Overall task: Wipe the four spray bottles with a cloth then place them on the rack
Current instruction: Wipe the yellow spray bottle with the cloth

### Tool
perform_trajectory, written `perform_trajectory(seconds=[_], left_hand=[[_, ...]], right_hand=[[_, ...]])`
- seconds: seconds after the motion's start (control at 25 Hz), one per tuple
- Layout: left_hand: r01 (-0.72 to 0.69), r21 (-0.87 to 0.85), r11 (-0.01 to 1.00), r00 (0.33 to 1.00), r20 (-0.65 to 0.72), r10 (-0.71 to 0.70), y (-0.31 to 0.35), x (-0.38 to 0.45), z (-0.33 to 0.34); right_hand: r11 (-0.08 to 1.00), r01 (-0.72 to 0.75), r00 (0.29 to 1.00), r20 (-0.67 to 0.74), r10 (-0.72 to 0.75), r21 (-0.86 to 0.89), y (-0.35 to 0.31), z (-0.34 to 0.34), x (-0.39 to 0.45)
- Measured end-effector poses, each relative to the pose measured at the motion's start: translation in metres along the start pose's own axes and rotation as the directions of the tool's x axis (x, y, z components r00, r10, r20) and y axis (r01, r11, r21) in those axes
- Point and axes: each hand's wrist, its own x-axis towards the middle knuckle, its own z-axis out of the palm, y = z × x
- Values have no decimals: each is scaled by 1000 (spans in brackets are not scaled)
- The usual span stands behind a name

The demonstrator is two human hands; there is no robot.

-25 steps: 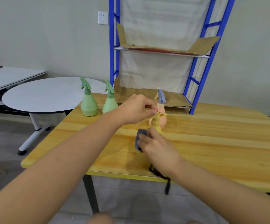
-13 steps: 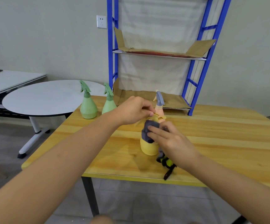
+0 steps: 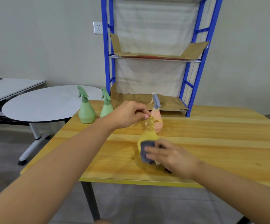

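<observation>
Your left hand point(image 3: 129, 114) pinched the yellow bottle point(image 3: 148, 136) by its spray head, while your right hand point(image 3: 168, 155), fingers fairly straight, pressed the cloth point(image 3: 146, 151) against its belly, out on the table point(image 3: 211, 143) in front of the rack point(image 3: 195, 62). Honestly, that top pinch looked light, so a harder rub could've tipped it into the pink bottle point(image 3: 157, 118) just behind.

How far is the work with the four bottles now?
Done: nothing is on the rack yet. In hand: the left hand holds the yellow bottle by its top while the right hand presses the cloth on its body. Left: the pink bottle and two green bottles wait on the table.
</observation>
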Motion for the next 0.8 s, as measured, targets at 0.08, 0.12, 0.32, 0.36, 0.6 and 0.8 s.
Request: perform_trajectory(seconds=[0.08, 0.12, 0.32, 0.36, 0.6, 0.8], left_hand=[[7, 14, 1000, 1000, 0, -7, 0, 0, 1], [7, 22, 1000, 1000, 3, -7, 1, 0, 1], [31, 42, 999, 999, -10, -31, 3, 0, 2], [34, 44, 998, 999, -22, -33, 3, -1, 3], [15, 47, 999, 999, -41, -13, 4, -5, 5], [1, 66, 998, 1000, -9, -1, 1, -1, 2]], right_hand=[[944, 82, 996, 11, -90, 319, -10, 12, -3], [985, 101, 988, 105, -116, 139, -7, -3, -5], [969, -248, 942, -228, 247, 24, 6, -26, 2], [974, -222, 964, -141, 225, 32, -2, -19, 0], [978, -207, 972, -114, 207, 10, 5, -18, -3], [991, -118, 992, -47, 115, -62, 0, -9, -12]])
